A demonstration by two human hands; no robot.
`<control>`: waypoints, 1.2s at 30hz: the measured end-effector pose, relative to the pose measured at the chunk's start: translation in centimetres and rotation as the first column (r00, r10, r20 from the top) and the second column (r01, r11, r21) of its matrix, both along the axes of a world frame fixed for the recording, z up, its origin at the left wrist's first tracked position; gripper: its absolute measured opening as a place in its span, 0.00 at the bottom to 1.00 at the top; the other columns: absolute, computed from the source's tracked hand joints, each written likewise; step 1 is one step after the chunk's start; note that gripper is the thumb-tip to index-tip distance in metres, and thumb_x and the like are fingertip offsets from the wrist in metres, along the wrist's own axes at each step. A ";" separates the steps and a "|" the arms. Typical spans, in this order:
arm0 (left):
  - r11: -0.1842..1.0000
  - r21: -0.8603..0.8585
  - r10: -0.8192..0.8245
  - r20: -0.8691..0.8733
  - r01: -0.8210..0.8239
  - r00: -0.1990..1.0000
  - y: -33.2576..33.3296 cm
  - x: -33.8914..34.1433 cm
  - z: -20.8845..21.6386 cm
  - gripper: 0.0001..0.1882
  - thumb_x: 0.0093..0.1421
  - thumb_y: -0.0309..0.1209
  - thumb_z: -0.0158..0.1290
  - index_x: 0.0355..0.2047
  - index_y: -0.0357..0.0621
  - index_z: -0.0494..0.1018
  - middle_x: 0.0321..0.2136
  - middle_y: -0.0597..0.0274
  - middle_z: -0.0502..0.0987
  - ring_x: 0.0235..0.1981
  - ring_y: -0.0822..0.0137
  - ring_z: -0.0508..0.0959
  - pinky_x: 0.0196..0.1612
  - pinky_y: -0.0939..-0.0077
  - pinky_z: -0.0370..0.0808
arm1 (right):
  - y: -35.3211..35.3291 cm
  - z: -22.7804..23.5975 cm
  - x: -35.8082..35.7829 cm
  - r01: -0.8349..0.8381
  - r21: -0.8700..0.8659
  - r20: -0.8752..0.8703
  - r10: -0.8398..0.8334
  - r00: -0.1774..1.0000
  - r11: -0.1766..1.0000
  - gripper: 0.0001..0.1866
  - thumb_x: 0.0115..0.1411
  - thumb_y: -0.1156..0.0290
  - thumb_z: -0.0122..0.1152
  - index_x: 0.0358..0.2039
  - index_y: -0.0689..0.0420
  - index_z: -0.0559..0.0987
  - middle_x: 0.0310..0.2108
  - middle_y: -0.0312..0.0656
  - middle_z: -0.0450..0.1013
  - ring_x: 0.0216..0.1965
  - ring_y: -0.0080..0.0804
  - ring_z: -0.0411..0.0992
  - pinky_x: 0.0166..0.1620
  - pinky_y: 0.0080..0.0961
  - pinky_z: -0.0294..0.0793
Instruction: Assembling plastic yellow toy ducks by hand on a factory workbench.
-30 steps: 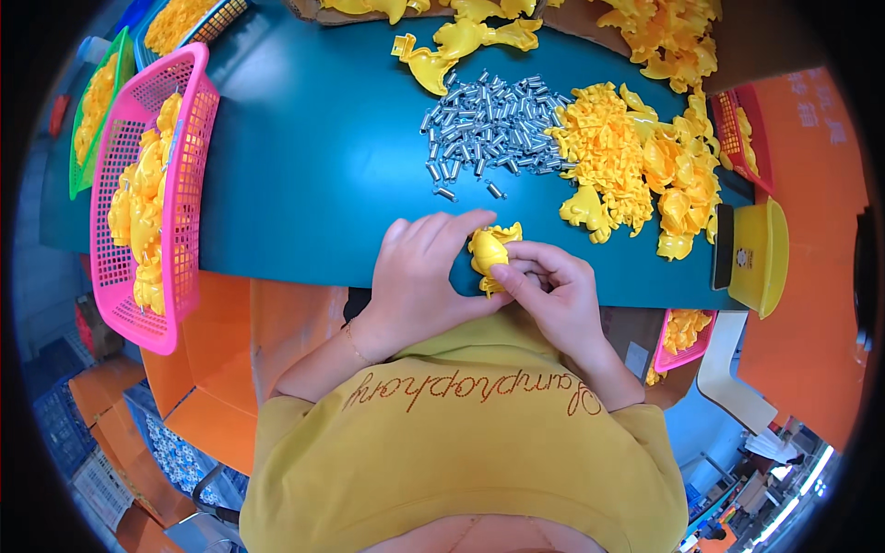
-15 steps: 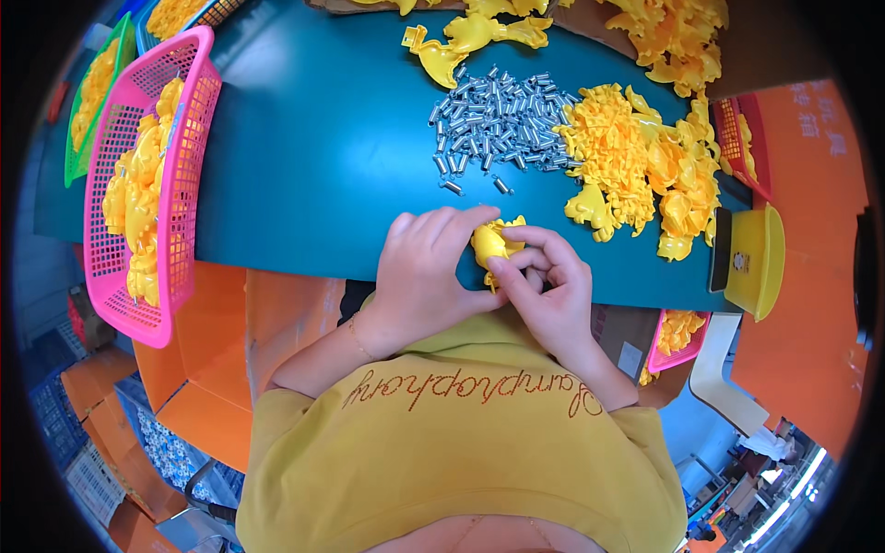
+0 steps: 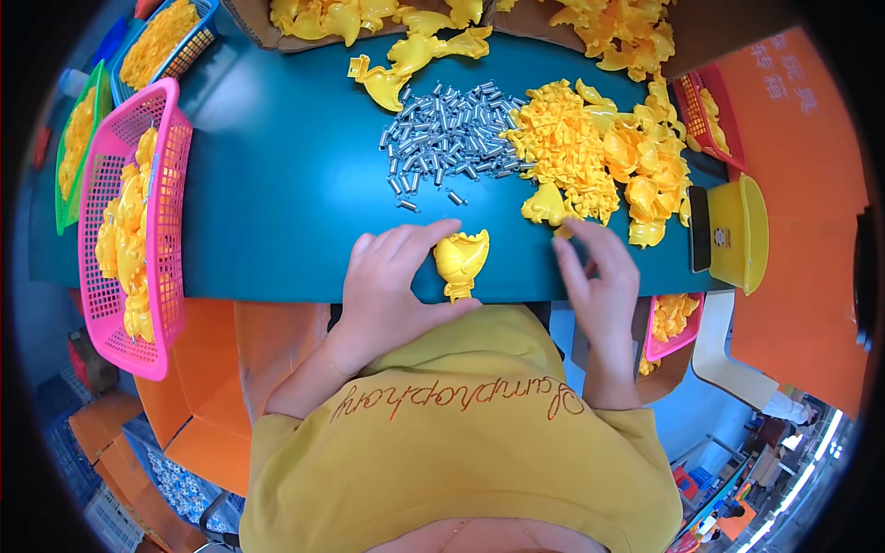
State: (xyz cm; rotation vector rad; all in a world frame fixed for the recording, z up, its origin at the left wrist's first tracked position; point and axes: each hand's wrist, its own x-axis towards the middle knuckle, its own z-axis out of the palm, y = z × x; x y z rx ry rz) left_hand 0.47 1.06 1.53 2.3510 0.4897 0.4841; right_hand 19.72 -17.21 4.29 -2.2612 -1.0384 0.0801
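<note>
My left hand [image 3: 389, 281] holds a yellow plastic shell piece [image 3: 461, 258] at the table's front edge, thumb at its narrow lower end and fingers along its upper left. The shell's hollow side faces up. To the right, my right hand [image 3: 605, 281] is just in front of a heap of small yellow plastic parts [image 3: 564, 147]. Its thumb and index finger pinch a small yellow piece, mostly covered by the fingertips. Beyond my left hand lies a loose pile of small silver metal springs [image 3: 452, 134]. One larger yellow piece [image 3: 547, 205] rests at the heap's near edge.
Left stands a pink basket [image 3: 166, 221] of yellow parts, with green [image 3: 64, 207] and blue baskets [image 3: 189, 46] behind. More yellow shells [image 3: 659, 175] lie right, near a yellow bin [image 3: 742, 235] and red basket [image 3: 705, 120]. Cardboard boxes of yellow pieces line the back.
My right hand has left the yellow shell and moved right to the heap. The shell now sits lower in my left hand, hollow side showing. The whole view has shifted slightly.
</note>
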 end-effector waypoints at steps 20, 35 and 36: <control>0.997 -0.077 0.009 0.058 -0.005 0.998 0.7 -0.1 0.1 0.47 0.37 0.40 0.81 0.60 0.50 0.76 0.39 0.68 0.78 0.30 0.68 0.70 0.40 0.72 0.70 | 0.9 0.0 0.0 -0.419 0.019 -0.029 0.419 0.908 0.908 0.31 0.51 0.65 0.80 0.56 0.53 0.82 0.59 0.43 0.77 0.51 0.41 0.76 0.52 0.37 0.75; 0.999 -0.041 -0.007 0.042 0.009 0.999 0.5 0.1 -0.1 0.46 0.36 0.39 0.80 0.59 0.52 0.77 0.42 0.70 0.80 0.31 0.70 0.72 0.41 0.72 0.70 | 1.0 -1.8 0.5 -0.405 0.198 -0.212 0.442 0.872 0.893 0.36 0.42 0.69 0.83 0.55 0.54 0.82 0.52 0.41 0.79 0.49 0.37 0.73 0.54 0.33 0.72; 0.999 -0.044 -0.019 0.013 0.019 1.000 0.4 0.1 0.0 0.45 0.39 0.40 0.79 0.60 0.54 0.76 0.44 0.67 0.80 0.39 0.66 0.76 0.45 0.69 0.70 | 1.2 -1.8 0.4 -0.460 0.271 -0.222 0.520 0.825 0.846 0.36 0.42 0.69 0.83 0.56 0.54 0.82 0.54 0.42 0.79 0.50 0.37 0.73 0.55 0.33 0.72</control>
